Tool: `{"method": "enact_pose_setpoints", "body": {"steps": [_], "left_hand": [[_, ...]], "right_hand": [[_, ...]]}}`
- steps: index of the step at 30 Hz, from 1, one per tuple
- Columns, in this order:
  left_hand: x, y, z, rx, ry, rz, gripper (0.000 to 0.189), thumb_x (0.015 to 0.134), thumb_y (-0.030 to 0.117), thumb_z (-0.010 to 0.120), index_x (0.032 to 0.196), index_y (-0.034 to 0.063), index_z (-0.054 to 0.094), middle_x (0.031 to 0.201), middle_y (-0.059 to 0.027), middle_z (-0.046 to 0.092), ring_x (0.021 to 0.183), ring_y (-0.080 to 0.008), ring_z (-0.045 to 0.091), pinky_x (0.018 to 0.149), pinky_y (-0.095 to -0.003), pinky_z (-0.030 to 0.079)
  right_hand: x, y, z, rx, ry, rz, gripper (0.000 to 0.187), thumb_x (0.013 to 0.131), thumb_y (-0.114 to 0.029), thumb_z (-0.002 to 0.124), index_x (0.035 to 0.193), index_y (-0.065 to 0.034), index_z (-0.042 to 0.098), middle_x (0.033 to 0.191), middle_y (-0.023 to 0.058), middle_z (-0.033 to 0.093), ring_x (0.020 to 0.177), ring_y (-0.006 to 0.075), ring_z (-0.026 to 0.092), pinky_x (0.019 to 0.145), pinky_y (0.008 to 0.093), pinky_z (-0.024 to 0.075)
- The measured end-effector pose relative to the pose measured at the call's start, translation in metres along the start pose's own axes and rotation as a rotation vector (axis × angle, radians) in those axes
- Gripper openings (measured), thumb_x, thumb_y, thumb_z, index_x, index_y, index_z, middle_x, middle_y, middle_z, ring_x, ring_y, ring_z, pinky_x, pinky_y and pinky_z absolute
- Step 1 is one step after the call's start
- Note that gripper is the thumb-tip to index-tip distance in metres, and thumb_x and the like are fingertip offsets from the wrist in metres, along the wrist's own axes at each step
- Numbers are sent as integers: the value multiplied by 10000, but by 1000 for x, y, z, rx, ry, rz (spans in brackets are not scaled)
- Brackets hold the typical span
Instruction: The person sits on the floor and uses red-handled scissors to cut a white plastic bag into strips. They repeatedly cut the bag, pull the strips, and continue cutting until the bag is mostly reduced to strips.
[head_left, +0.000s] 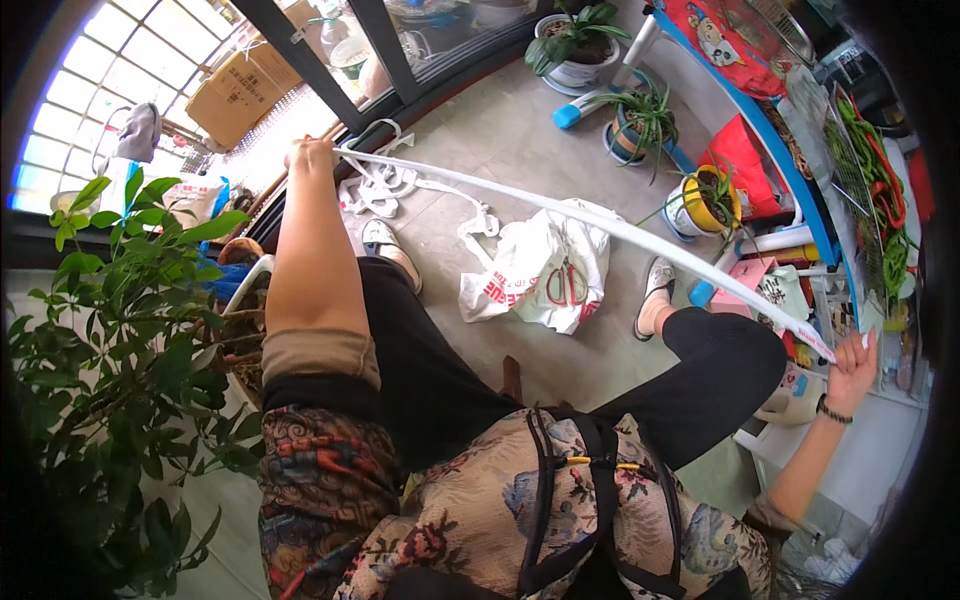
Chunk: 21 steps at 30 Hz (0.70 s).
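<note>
A long white strip (577, 212), apparently plastic, is stretched taut between both of my hands. Its far-left end is in my closed left hand (311, 156), out near the dark door frame. At the right, my right hand (853, 364) grips the other end, where red print shows. Below the strip, a white plastic bag (536, 274) with red writing lies crumpled on the floor between my feet. Scissors (567, 286) rest on the bag. A loose tangle of white strip (379, 187) lies on the floor near my left foot.
A leafy potted plant (112, 375) crowds my left side. Several potted plants, among them one in a yellow pot (705, 201), stand ahead to the right. Beside my right hand is a blue-edged rack (772, 142) with green and red peppers (885, 187). A glazed door (405, 60) stands at the back.
</note>
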<state>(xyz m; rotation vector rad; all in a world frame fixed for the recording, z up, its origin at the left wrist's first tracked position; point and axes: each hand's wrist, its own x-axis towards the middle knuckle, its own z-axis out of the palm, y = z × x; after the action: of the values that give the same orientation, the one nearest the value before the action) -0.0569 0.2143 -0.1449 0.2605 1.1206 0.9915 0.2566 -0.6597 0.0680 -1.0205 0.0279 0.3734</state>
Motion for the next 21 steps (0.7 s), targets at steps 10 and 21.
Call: {"method": "enact_pose_setpoints", "body": {"steps": [10,21], "left_hand": [[-364,-78,-3,360,-1168,-139,348,1012,301,397,720,112,412,498,29,287,407,-85,265,394,-264,257],[-474,-53,-82,175,-1637,-390,300,873,275,614,686,69,501,488,-13,428,381,-164,365,384,-297,339]], "right_hand": [[-61,-43,-63,-155,723,-565,404,967,-270,515,649,-171,286,538,-25,308,412,95,224,380,267,189],[-191,-204,-289,-1862,1881,677,261,864,-234,631,1115,-187,685,1189,12,659,1059,208,656,818,351,553]]}}
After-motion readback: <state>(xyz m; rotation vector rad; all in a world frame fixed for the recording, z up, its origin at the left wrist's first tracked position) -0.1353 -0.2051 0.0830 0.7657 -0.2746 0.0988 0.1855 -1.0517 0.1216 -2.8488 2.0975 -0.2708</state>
